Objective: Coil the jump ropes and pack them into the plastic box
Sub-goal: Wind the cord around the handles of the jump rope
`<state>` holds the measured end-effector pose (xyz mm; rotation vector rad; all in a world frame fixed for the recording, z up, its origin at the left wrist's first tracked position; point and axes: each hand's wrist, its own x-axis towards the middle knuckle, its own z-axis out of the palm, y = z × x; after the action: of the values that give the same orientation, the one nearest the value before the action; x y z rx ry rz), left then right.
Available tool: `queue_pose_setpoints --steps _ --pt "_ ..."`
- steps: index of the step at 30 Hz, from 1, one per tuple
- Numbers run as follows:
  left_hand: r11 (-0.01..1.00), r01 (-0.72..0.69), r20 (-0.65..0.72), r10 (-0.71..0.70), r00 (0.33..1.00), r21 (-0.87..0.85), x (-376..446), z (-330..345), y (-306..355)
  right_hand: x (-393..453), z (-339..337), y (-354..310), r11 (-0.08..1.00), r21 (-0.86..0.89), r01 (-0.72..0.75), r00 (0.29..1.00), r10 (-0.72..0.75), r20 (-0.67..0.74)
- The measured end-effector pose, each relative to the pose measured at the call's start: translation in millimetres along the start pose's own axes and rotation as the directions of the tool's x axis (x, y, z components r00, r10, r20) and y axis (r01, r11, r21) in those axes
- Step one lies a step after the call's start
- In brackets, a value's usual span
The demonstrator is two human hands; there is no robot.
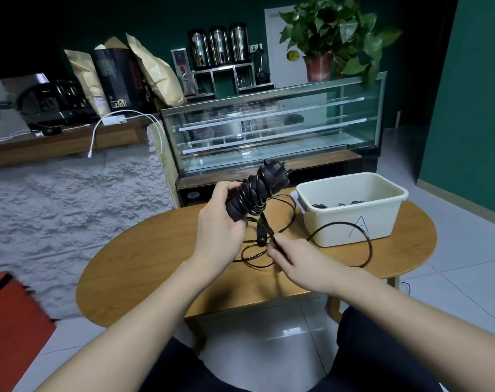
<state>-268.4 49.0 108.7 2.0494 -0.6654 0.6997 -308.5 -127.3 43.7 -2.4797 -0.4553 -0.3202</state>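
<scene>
My left hand (218,222) grips the black jump rope handles (257,190), held tilted above the oval wooden table (155,264), with several turns of black cord wound round them. The loose cord (365,250) trails down in loops onto the table and arcs in front of the cream plastic box (382,222). My right hand (300,261) pinches that loose cord just below the handles. The box stands at the table's right end, marked with a blue "A"; dark rope pieces lie at its bottom.
A glass display case (274,131) stands behind the table, with a potted plant (325,38) on top. A counter with white cables (105,128) and bags is at the left. A red object (11,321) sits on the tiled floor at left. My knees are below the table's near edge.
</scene>
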Motion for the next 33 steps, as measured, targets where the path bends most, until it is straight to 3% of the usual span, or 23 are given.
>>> queue_pose_setpoints --steps 7,14,18,22,29,33 --pt "0.971 0.003 0.000 -0.003 1.000 0.237 4.4 10.7 -16.1 -0.3 -4.7 -28.4 0.980 -0.172 0.099 0.986 -0.120 -0.114" --pt "0.891 -0.052 0.017 0.050 0.999 0.451 10.1 20.6 -16.0 -0.3 -27.3 -56.9 0.914 -0.381 0.140 0.987 -0.161 -0.023" --pt "0.842 -0.081 0.052 0.063 0.997 0.533 9.5 23.1 -18.1 1.6 -43.3 -59.4 0.846 -0.504 0.173 0.973 -0.225 -0.044" --pt "0.764 -0.255 0.163 0.195 0.967 0.593 14.8 20.7 -24.1 14.1 -57.4 -49.0 0.748 -0.622 0.231 0.921 -0.375 -0.109" --pt "0.680 -0.527 0.439 0.321 0.839 0.510 18.7 6.1 -33.0 43.5 -91.6 -34.7 0.670 -0.674 0.310 0.863 -0.497 -0.097" --pt "0.827 -0.478 0.524 0.279 0.805 0.294 10.0 -3.7 -35.8 45.2 -98.8 -31.3 0.762 -0.588 0.273 0.885 -0.438 -0.157"
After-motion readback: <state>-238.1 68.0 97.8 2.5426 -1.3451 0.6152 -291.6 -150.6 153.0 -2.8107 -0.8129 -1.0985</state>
